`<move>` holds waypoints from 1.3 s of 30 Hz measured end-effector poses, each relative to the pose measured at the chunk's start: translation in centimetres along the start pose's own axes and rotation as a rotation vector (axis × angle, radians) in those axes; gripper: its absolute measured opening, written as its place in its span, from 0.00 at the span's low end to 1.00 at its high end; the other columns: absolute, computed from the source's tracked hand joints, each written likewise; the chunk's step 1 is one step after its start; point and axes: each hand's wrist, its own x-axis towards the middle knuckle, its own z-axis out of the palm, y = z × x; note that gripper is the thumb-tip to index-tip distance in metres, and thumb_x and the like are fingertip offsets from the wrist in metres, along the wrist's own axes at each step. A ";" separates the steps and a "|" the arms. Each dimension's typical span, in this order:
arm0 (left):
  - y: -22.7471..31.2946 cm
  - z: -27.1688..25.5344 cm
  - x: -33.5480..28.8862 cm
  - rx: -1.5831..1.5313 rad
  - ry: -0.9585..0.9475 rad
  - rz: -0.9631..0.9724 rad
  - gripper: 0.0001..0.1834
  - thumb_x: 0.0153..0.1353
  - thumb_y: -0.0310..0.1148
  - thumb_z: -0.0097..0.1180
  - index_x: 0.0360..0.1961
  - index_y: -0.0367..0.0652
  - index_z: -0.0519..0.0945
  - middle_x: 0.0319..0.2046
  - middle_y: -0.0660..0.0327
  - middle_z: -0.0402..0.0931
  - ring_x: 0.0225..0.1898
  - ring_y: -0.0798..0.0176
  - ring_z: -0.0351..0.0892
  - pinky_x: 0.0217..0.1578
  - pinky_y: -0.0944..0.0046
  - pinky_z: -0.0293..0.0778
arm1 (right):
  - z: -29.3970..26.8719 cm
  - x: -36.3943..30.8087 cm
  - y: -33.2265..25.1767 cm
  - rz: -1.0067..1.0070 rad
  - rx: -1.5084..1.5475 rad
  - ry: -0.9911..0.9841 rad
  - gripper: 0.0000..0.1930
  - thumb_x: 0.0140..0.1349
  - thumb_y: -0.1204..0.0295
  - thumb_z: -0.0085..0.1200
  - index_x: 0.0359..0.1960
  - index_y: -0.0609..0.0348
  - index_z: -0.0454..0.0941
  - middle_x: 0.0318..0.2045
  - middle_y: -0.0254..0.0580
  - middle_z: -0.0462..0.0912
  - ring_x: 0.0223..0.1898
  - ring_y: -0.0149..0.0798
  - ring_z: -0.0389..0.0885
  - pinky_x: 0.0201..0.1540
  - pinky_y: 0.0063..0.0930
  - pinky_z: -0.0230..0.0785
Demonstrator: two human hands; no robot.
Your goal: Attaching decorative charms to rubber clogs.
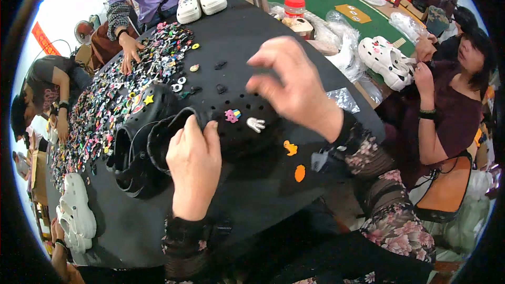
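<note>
My left hand [193, 173] grips the heel opening of a black clog [236, 142], fingers over its rim. The clog's toe points right and has a purple-and-yellow charm [232, 115] and a white glove-shaped charm [256, 124]. Above the toe is my right hand [300, 84], blurred by motion, thumb and fingers curved apart with nothing visible between them. Left of the held clog lies a second black clog [167, 101] bearing a yellow star charm [149, 99]. An orange duck-shaped charm [290, 148] and an orange oval charm [300, 173] rest on the table to the right.
A large pile of mixed charms [105, 105] spreads over the black table's left side. White clogs [79, 208] lie at near left, another white pair [201, 4] at the far edge. People work around the table; one at right holds a white clog [385, 62]. A red-lidded jar [294, 5] stands behind.
</note>
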 end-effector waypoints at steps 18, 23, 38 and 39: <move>0.1 -1.7 -0.7 0.039 -0.125 -0.063 0.22 0.60 0.30 0.61 0.16 0.39 0.62 0.11 0.54 0.58 0.14 0.51 0.61 0.18 0.55 0.55 | 2.7 -3.8 8.1 0.473 0.067 -0.053 0.06 0.59 0.68 0.56 0.30 0.54 0.83 0.33 0.39 0.81 0.41 0.44 0.79 0.45 0.39 0.65; 0.4 -1.9 -0.5 0.061 -0.148 -0.103 0.21 0.60 0.30 0.61 0.16 0.39 0.62 0.11 0.54 0.59 0.14 0.51 0.62 0.18 0.55 0.57 | 2.9 -3.9 7.7 0.475 0.076 -0.205 0.07 0.59 0.67 0.54 0.31 0.54 0.82 0.35 0.39 0.81 0.43 0.45 0.78 0.48 0.41 0.63; -0.7 -4.7 -0.8 -0.231 -0.382 -0.057 0.17 0.62 0.38 0.57 0.22 0.38 0.71 0.12 0.51 0.74 0.18 0.48 0.79 0.20 0.55 0.74 | 2.7 -4.3 6.7 0.699 0.232 -0.689 0.08 0.56 0.75 0.51 0.35 0.66 0.78 0.30 0.47 0.79 0.29 0.37 0.81 0.33 0.28 0.72; -0.3 -4.9 -0.8 -0.313 -0.414 -0.099 0.19 0.63 0.41 0.56 0.22 0.37 0.70 0.13 0.47 0.72 0.19 0.42 0.77 0.22 0.48 0.72 | 2.3 -4.2 6.7 0.797 0.263 -0.707 0.08 0.55 0.76 0.52 0.35 0.67 0.78 0.30 0.47 0.79 0.28 0.35 0.80 0.32 0.28 0.72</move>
